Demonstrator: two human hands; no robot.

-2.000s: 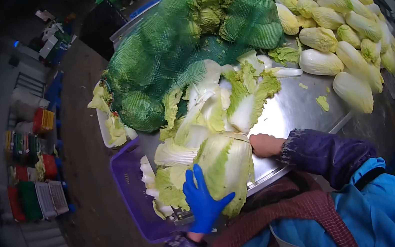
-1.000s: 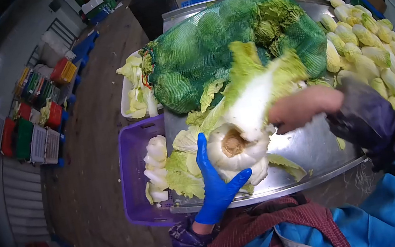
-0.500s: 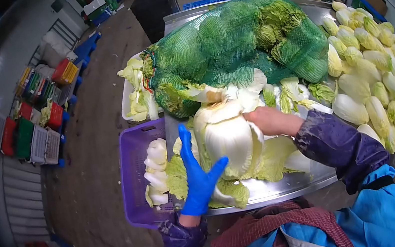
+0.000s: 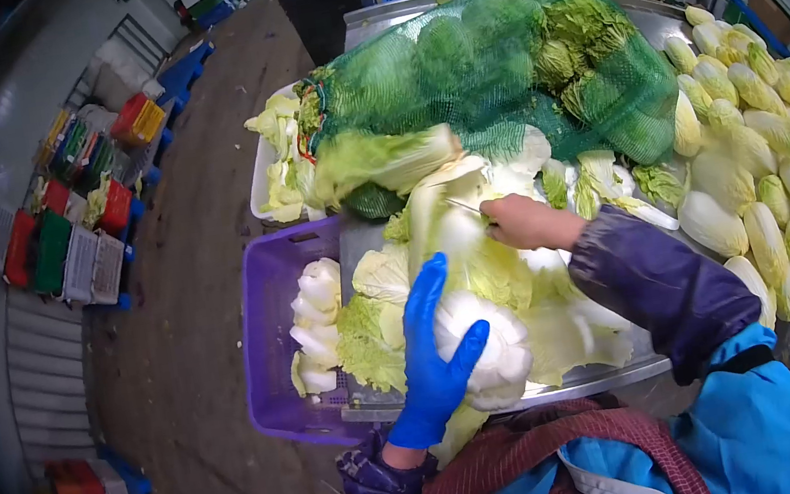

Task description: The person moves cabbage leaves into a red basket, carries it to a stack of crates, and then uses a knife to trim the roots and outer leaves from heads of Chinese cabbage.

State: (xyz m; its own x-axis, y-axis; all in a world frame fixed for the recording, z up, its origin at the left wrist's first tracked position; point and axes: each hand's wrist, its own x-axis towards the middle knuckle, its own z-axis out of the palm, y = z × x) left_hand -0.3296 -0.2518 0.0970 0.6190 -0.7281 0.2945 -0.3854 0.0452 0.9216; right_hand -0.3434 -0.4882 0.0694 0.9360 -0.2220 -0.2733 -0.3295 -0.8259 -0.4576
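My left hand (image 4: pixel 435 363), in a blue glove, lies against the left side of a white cabbage head (image 4: pixel 492 347), its fingers stretched out and thumb apart. The base of that head faces me. My bare right hand (image 4: pixel 525 224) is closed around a small knife, whose thin blade (image 4: pixel 463 205) points left over pale leaves. Loose outer leaves (image 4: pixel 388 162) lie just beyond, by the green net bag (image 4: pixel 450 62) of cabbages. Flat leaves (image 4: pixel 579 332) spread over the metal table (image 4: pixel 625 373).
A purple crate (image 4: pixel 263 346) with white cabbage pieces stands left of the table. Behind it is a white tub (image 4: pixel 258 190) of leaves. Trimmed cabbages (image 4: pixel 755 146) are piled at the right. Crates (image 4: pixel 93 254) stand along the left wall.
The cabbage head has tipped down towards me, and outer leaves now lie beyond it. My left hand has moved right; my right hand has drawn back from the head, showing the blade.
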